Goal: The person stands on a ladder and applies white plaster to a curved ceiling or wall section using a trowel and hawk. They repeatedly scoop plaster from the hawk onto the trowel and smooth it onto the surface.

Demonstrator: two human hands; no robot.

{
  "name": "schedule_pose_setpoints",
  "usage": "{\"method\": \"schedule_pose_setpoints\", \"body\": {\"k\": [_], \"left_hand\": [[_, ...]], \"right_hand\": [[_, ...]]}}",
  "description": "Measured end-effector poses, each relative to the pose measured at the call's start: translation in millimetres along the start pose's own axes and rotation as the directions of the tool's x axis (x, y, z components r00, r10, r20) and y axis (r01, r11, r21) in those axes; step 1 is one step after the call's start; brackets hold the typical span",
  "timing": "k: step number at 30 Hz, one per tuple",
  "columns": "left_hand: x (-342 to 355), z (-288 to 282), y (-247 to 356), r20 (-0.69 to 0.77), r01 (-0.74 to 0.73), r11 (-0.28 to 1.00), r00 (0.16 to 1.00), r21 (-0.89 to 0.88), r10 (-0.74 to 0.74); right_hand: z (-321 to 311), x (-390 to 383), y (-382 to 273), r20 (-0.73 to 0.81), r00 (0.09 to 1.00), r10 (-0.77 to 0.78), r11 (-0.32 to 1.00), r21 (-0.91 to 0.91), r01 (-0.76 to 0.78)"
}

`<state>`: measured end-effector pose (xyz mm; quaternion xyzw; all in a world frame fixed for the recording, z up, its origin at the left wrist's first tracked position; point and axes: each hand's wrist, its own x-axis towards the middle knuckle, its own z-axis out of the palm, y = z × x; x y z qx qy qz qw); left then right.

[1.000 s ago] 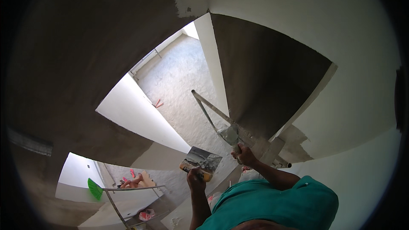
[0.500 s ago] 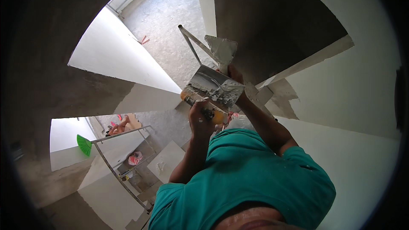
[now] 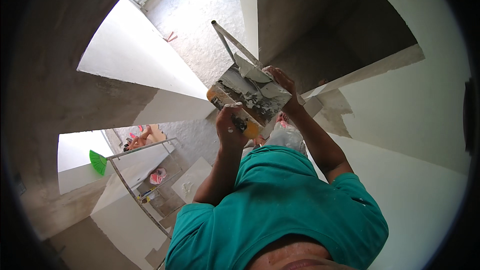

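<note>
My left hand (image 3: 231, 124) is wrapped around the worn yellow-and-black handle of a plastering trowel (image 3: 257, 105). Grey-white putty is smeared and lumped over its rectangular metal plate. In my right hand (image 3: 283, 84) is a putty knife (image 3: 250, 70), its wide blade coated with pale putty. That blade lies over the trowel's far part, and it seems to touch the plate. The knife's handle is mostly hidden by my fingers, which carry white smears.
A metal frame tube (image 3: 235, 42) rises just beyond the trowel. Lower left stands another metal frame (image 3: 127, 185) with a green fan (image 3: 98, 162) at its corner. A person (image 3: 139, 140) is below at the left. Partly coated walls (image 3: 400, 100) surround me.
The putty knife has come down from beyond the trowel onto its plate, its blade tilting over. My right hand has shifted slightly right and nearer; the left still grips the trowel.
</note>
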<state>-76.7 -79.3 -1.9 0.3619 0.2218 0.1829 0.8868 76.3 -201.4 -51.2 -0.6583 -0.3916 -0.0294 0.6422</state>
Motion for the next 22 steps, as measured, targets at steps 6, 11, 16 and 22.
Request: {"method": "schedule_pose_setpoints", "body": {"k": [6,11,16,22], "left_hand": [[9,-1,1,-0.031,0.1,0.951,0.993,-0.292,-0.113],[26,18,34,0.027,-0.023,0.928,0.999,-0.373,0.035],[56,2,38,-0.063,-0.121,0.967,0.992,-0.224,0.109],[82,-9,30,-0.132,-0.231,0.96,0.968,-0.158,0.212]], "right_hand": [[-28,-2,12,0.008,0.998,0.066,0.974,-0.217,-0.063],[-40,-52,73,0.181,0.967,0.18,0.864,-0.499,-0.067],[37,-222,185,0.46,0.6,0.655,0.696,-0.676,-0.242],[102,-266,193,0.882,0.27,0.386,0.899,-0.295,-0.324]]}}
